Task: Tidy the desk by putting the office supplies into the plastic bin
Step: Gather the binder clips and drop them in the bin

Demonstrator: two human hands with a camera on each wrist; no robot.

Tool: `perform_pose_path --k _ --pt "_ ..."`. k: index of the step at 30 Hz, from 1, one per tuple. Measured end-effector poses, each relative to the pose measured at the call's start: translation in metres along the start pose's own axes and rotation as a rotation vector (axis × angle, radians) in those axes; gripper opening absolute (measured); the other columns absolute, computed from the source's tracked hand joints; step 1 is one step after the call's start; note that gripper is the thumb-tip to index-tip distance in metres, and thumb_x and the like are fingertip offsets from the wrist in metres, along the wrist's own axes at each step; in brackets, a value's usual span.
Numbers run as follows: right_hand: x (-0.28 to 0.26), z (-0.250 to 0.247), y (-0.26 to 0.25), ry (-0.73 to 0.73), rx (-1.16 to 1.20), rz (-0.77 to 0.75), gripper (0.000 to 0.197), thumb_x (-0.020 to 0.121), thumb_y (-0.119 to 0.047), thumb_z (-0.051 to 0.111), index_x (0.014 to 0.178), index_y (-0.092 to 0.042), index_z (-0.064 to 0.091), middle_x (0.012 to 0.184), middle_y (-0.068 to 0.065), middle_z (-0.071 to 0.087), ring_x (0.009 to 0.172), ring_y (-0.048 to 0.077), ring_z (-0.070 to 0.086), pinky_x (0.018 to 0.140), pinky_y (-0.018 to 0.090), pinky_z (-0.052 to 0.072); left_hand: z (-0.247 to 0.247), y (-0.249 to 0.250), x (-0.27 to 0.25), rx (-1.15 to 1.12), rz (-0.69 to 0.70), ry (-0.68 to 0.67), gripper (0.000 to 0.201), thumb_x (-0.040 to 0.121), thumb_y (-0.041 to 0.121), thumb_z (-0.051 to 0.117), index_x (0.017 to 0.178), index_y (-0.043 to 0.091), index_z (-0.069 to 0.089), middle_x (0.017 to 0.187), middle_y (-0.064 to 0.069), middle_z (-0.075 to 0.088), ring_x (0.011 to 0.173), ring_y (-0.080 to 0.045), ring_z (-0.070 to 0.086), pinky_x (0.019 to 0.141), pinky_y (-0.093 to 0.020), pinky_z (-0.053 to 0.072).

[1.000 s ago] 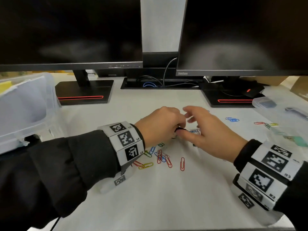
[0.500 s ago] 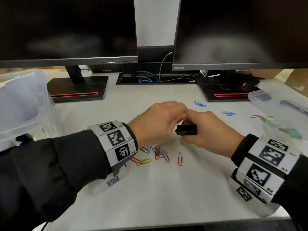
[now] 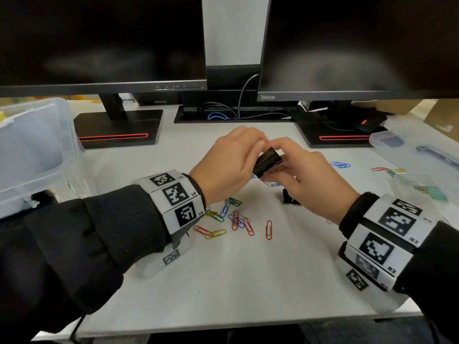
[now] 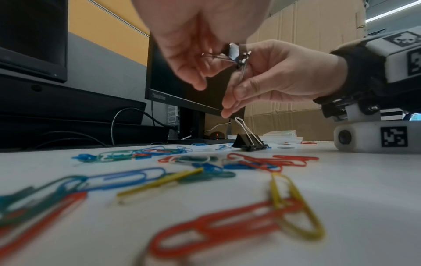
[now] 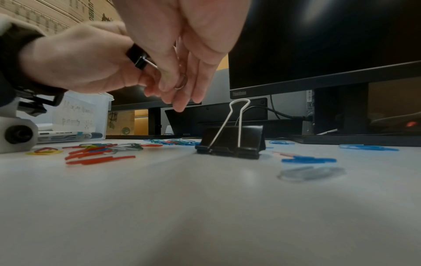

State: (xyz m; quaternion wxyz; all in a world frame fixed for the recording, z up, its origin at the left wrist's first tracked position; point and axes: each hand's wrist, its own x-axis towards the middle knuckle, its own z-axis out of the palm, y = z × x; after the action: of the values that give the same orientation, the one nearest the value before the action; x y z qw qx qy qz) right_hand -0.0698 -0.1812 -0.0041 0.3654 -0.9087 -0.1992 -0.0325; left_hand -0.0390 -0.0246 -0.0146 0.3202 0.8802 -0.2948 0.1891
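A black binder clip (image 3: 268, 161) is held above the desk between both hands. My left hand (image 3: 244, 155) pinches its left end and wire handles (image 4: 216, 55). From the other side my right hand (image 3: 285, 157) grips it, fingers curled round a wire handle (image 5: 181, 82). A second black binder clip (image 3: 289, 198) stands on the desk under my right palm, one handle upright (image 5: 237, 122). Coloured paper clips (image 3: 233, 220) lie scattered below my left wrist. The clear plastic bin (image 3: 32, 150) sits at the far left.
Two dark monitors on stands (image 3: 116, 127) line the back of the white desk (image 3: 236, 281), with a cable tray between them. More paper clips (image 3: 341, 165) lie at the right, by small clear plastic boxes (image 3: 387, 140) and a green item (image 3: 432, 192).
The hands met over the paper clips, took hold of the black binder clip and raised it. It now sits higher and tilted between them.
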Motion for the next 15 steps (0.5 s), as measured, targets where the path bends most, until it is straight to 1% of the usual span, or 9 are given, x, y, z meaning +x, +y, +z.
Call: perform_pose_path --k 2,3,5,6,8,9,10,13,15 --pt "-0.0001 0.0005 0.0019 0.001 0.029 0.010 0.035 0.090 -0.011 0.056 0.121 -0.017 0.042 0.093 0.001 0.071 0.087 0.022 0.068 0.078 0.037 0.056 -0.0019 0.0029 -0.0013 -0.024 0.024 -0.013 0.039 0.095 0.033 0.033 0.116 0.014 0.060 0.103 0.001 0.062 0.093 -0.009 0.054 0.078 -0.011 0.038" --pt "0.0001 0.0010 0.0046 0.000 0.035 0.011 0.035 0.090 -0.011 0.056 0.121 -0.016 0.041 0.088 0.001 0.071 0.083 0.020 0.068 0.075 0.032 0.057 -0.0028 0.0041 -0.0020 -0.040 0.017 -0.055 0.042 0.094 0.039 0.034 0.120 0.017 0.058 0.105 0.003 0.061 0.093 -0.007 0.055 0.078 -0.009 0.038" --pt "0.0013 0.0015 0.0083 -0.003 -0.005 0.018 0.037 0.089 -0.009 0.055 0.123 -0.013 0.040 0.073 -0.006 0.065 0.069 0.015 0.064 0.062 0.014 0.052 -0.0037 0.0067 -0.0037 -0.038 0.009 -0.200 0.047 0.092 0.047 0.041 0.131 0.022 0.047 0.109 0.008 0.059 0.092 -0.001 0.055 0.078 -0.008 0.040" --pt "0.0017 0.0013 0.0089 -0.004 -0.018 0.025 0.037 0.089 -0.008 0.054 0.123 -0.013 0.039 0.068 -0.010 0.062 0.065 0.013 0.062 0.058 0.012 0.049 -0.0035 0.0075 -0.0044 -0.019 0.003 -0.270 0.050 0.092 0.047 0.044 0.136 0.023 0.040 0.111 0.007 0.060 0.093 -0.001 0.056 0.079 -0.010 0.042" --pt "0.0010 0.0012 0.0079 -0.005 0.002 0.026 0.034 0.090 -0.010 0.055 0.120 -0.015 0.041 0.075 -0.006 0.066 0.072 0.016 0.066 0.067 0.019 0.055 -0.0027 0.0065 -0.0048 0.033 -0.019 -0.324 0.053 0.094 0.042 0.043 0.142 0.021 0.030 0.111 0.000 0.064 0.088 -0.009 0.059 0.075 -0.015 0.046" --pt "0.0004 0.0009 0.0063 0.000 0.017 0.022 0.029 0.090 -0.011 0.056 0.114 -0.018 0.043 0.081 -0.003 0.068 0.078 0.019 0.068 0.071 0.027 0.057 -0.0023 0.0051 -0.0044 0.047 -0.029 -0.316 0.051 0.095 0.040 0.041 0.141 0.019 0.031 0.106 -0.002 0.066 0.081 -0.010 0.058 0.070 -0.014 0.044" --pt "0.0004 0.0008 0.0057 0.010 0.024 0.020 0.023 0.089 -0.013 0.057 0.108 -0.021 0.045 0.084 -0.003 0.068 0.081 0.019 0.068 0.073 0.029 0.057 -0.0021 0.0039 -0.0037 0.047 -0.039 -0.304 0.047 0.095 0.040 0.041 0.137 0.018 0.036 0.099 -0.002 0.066 0.074 -0.009 0.056 0.065 -0.013 0.042" --pt "0.0012 -0.0001 0.0053 0.014 -0.048 -0.003 0.013 0.086 -0.024 0.060 0.092 -0.026 0.049 0.084 -0.017 0.057 0.084 0.005 0.057 0.071 0.008 0.044 -0.0030 0.0021 -0.0021 0.024 -0.070 -0.310 0.039 0.093 0.043 0.043 0.120 0.015 0.049 0.078 0.007 0.059 0.065 -0.002 0.052 0.057 -0.013 0.039" --pt "0.0024 -0.0005 0.0067 0.021 -0.165 -0.006 0.012 0.084 -0.032 0.059 0.088 -0.026 0.050 0.088 -0.015 0.047 0.084 0.002 0.045 0.070 0.007 0.036 -0.0035 0.0027 -0.0019 0.017 -0.051 -0.283 0.035 0.092 0.043 0.047 0.111 0.014 0.053 0.075 0.008 0.060 0.063 0.000 0.053 0.055 -0.012 0.040"
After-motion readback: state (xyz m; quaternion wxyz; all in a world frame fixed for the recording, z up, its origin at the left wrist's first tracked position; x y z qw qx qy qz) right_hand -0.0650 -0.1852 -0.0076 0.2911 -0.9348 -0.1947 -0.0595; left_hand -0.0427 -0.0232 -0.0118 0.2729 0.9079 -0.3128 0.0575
